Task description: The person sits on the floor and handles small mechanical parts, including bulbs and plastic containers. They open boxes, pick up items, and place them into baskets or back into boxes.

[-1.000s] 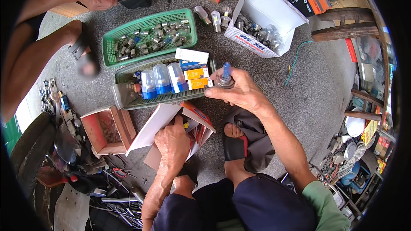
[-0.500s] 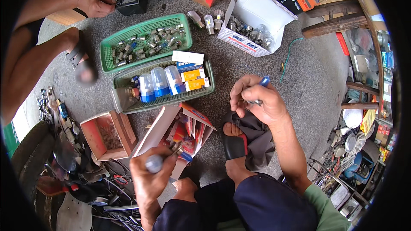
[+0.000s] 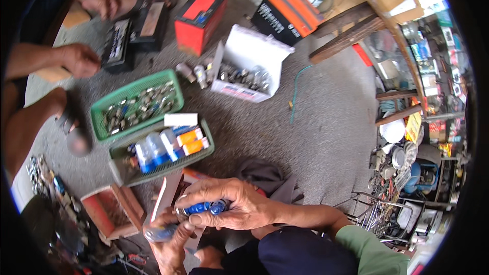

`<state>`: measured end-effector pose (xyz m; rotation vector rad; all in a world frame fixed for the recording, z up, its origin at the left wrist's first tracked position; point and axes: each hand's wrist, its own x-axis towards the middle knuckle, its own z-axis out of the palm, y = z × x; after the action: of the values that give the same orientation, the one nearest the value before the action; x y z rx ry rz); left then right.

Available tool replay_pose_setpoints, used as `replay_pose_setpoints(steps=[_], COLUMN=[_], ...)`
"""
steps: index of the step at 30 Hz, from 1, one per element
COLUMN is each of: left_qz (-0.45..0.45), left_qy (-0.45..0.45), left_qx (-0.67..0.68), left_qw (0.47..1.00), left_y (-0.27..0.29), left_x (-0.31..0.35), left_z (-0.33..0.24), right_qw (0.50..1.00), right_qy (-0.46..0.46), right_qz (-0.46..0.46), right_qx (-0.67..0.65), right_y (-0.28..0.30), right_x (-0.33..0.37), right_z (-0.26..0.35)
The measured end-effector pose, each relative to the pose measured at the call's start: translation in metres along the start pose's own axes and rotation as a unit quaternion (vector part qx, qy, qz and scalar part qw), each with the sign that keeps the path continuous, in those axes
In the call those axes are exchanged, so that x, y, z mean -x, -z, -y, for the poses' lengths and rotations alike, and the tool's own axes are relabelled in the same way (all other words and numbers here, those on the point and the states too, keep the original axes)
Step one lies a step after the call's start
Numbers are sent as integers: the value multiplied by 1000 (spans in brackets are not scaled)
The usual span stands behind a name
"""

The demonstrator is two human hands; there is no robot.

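Note:
My right hand [image 3: 229, 204] is closed over a small blue part [image 3: 204, 208] low in the middle of the view. Just below it, my left hand [image 3: 170, 237] grips a small round glass-and-metal piece [image 3: 155, 233]; the two hands touch. Behind them stands a dark green basket [image 3: 130, 175] with blue, white and orange packets. A light green basket [image 3: 99, 122] full of metal parts sits beyond it.
Another person's hands [image 3: 81, 58] work on a black battery [image 3: 118, 43] at the upper left. A white open box [image 3: 249, 63] of metal parts, a red box [image 3: 201, 18], a small wooden box [image 3: 109, 209] and a cluttered shelf [image 3: 417, 137] stand around on the grey floor.
My right hand came down and left from near the basket to meet my left hand. The view has shifted, and the other person's hands have moved to the battery.

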<state>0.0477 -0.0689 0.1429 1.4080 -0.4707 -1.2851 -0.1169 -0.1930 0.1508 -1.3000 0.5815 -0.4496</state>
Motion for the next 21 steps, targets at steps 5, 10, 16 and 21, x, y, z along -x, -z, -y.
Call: replay_pose_setpoints(steps=[5, 10, 16, 21], left_qz=[64, 81, 64, 45], left_qy=[22, 98, 164, 176], left_qx=[-76, -60, -47, -56], left_qw=[995, 990, 983, 982], left_y=[-9, -11, -15, -19], left_x=[-7, -17, -21, -25], left_z=[4, 0, 12, 7], right_qw=[981, 893, 763, 734], right_qy=[-92, -171, -144, -124], right_qz=[-166, -259, -206, -205], right_qx=[-50, 326, 595, 635], right_y=[50, 109, 88, 88], right_x=[0, 0, -7, -12], right_z=[-8, -95, -131, -150])
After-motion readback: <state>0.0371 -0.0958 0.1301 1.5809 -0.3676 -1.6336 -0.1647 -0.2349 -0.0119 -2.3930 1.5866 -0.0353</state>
